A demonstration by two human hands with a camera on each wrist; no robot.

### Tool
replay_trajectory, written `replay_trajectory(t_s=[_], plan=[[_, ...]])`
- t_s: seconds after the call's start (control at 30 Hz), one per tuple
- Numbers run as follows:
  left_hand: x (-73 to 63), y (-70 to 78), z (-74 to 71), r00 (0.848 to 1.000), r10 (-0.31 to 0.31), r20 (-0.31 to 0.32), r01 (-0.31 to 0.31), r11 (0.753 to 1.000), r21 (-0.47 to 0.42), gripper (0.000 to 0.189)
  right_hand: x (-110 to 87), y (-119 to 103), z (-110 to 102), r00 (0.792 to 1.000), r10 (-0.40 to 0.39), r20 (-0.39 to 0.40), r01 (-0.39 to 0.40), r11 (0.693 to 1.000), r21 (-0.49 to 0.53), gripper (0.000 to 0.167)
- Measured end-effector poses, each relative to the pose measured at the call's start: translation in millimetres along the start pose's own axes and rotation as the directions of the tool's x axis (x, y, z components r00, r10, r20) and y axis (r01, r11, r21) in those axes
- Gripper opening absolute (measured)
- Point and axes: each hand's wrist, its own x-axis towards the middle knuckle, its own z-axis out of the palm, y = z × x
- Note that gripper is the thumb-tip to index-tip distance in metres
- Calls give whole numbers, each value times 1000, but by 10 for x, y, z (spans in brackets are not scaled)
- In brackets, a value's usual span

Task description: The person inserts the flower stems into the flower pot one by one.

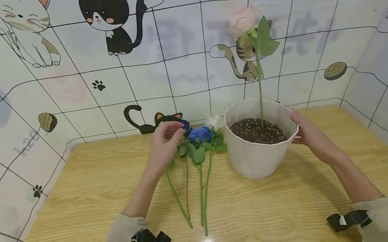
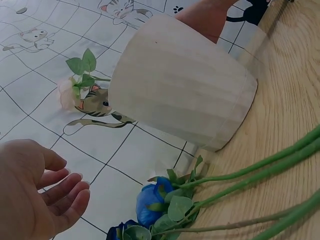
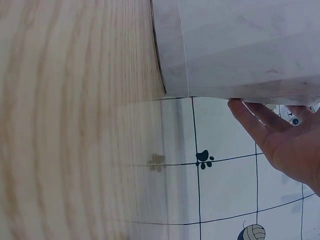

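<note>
A pink artificial rose point(image 1: 244, 21) stands upright in the dark soil point(image 1: 253, 130) of a white pot point(image 1: 256, 160). My right hand point(image 1: 310, 136) rests against the pot's right side, its fingers point(image 3: 250, 120) extended along the outer wall near the rim. To the pot's left lie several cut flowers, among them a blue rose point(image 1: 201, 134) and a white bloom point(image 1: 215, 122), with green stems pointing toward me. My left hand point(image 1: 165, 145) hovers over a darker blue rose point(image 1: 185, 125), partly covering it. In the left wrist view, that hand's fingers are loosely bent and hold nothing.
The wooden tabletop point(image 1: 127, 158) carries the pot and flowers. A wall covering point(image 1: 185, 71) with cat drawings and a grid rises along the table's back and continues at both sides. Black straps with small devices point(image 1: 156, 240) sit on both sleeves.
</note>
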Motion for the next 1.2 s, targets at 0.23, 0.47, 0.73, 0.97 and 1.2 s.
replay_trajectory(t_s=[0.23,0.47,0.73,0.97,1.2], plan=[[-48,-139,-131,997,-78,-15,78,997,29,22,-3,-1,5,1000,-4,-1,4,1000,-9,63],[-96,-254,-269,984,-172,-46,176,979,106,28,-5,-28,14,1000,10,1,-10,1000,-21,63],[-146,-411,-396,961,-273,-40,276,942,191,37,-3,-31,12,1000,20,-1,-20,999,-34,64],[-164,-483,-437,935,-353,-25,351,914,203,41,-6,-20,5,1000,12,0,-12,999,-31,63],[-172,-555,-465,904,-427,9,417,889,190,43,-3,-10,3,1000,12,-1,-12,999,-39,63]])
